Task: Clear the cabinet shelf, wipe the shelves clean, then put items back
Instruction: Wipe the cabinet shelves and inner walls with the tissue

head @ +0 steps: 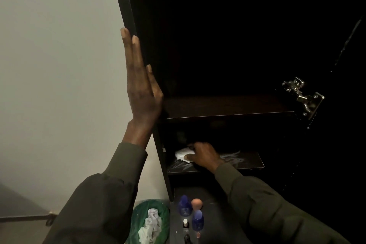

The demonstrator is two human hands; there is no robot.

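Observation:
A dark cabinet (126, 6) stands open in front of me. My left hand (141, 83) lies flat with straight fingers against the cabinet's left side panel. My right hand (204, 155) grips a white wipe (183, 153) and presses it on the lower shelf (247, 161), which shows wet streaks. The shelf above (227, 108) is bare and dark. On the floor below stand two blue bottles (184, 206) (198, 221), a peach-capped item (196, 203) and a small vial (185, 223).
A green-lined bin (138, 216) holding crumpled wipes sits at the cabinet's lower left. The open door with a metal hinge (303, 95) is at the right. A pale wall fills the left.

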